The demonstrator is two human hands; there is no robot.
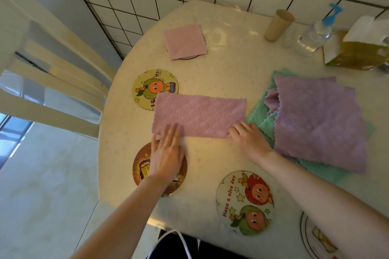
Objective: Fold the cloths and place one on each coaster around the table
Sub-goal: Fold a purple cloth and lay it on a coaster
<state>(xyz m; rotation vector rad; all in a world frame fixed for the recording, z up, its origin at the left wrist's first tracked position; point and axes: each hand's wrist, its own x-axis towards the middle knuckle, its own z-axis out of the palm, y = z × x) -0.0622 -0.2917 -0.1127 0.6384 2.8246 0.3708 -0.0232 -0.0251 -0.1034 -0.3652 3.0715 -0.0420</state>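
Note:
A purple cloth [200,114], folded in half into a long rectangle, lies flat in the middle of the table. My left hand [167,149] presses flat on its near left corner. My right hand [248,137] pinches its near right corner. A folded pink cloth [184,41] rests on a coaster [189,58] at the far side. A yellow cartoon coaster [147,86] sits partly under the purple cloth. A brown coaster [140,166] lies beneath my left hand. A white "Have a nice day" coaster [244,202] is near me. Unfolded purple cloths [315,120] are stacked on green cloths [257,115] at right.
A cardboard tube [277,25], a clear bottle with blue cap [315,35] and a tissue box [357,48] stand at the back right. A cream chair [52,82] is at the table's left. Another coaster [315,237] shows at the bottom right edge. Tiled wall behind.

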